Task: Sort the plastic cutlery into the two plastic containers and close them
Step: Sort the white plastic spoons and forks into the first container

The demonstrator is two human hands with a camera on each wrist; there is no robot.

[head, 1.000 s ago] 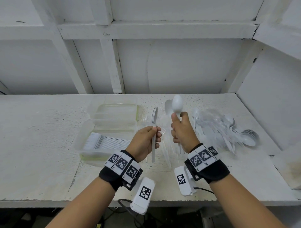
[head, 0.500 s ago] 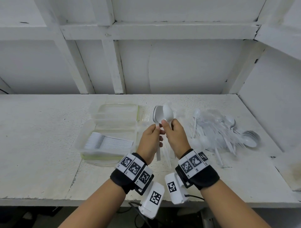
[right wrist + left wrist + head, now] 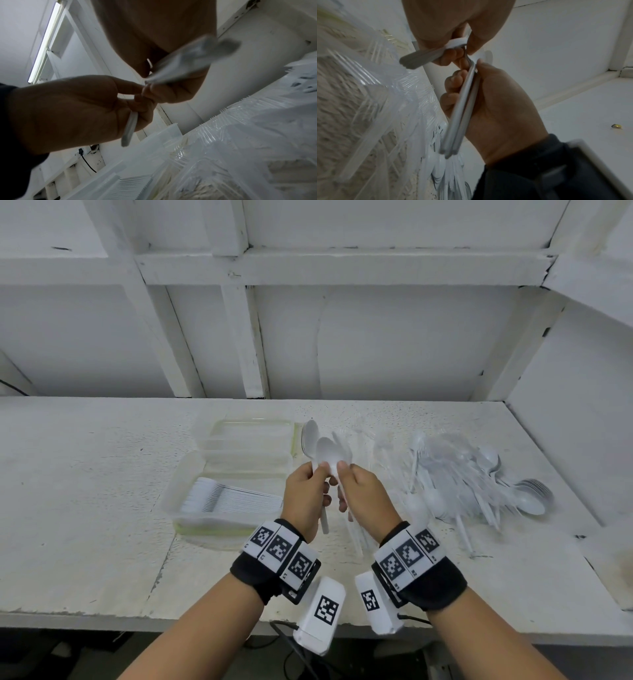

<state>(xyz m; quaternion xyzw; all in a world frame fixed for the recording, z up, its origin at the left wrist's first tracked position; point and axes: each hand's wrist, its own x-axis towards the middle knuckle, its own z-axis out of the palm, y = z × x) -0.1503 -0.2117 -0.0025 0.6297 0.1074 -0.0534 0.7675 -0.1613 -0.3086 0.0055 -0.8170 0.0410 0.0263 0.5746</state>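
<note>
left hand (image 3: 306, 496): raised over the white table (image 3: 85, 508), fingers curled round a small stack of white spoons (image 3: 310, 440), bowls up. right hand (image 3: 364, 494): close against the left, fingertips touching it, pinching one white spoon (image 3: 327, 453) by its neck. near container (image 3: 219, 501): open, to the left of the hands, a row of white cutlery packed inside. far container (image 3: 250, 433): directly behind the near one; contents cannot be told. loose cutlery pile (image 3: 472, 477): on the table right of the hands, spoons and clear pieces mixed. clear forks (image 3: 359, 440): spread on the table beyond the hands.
</note>
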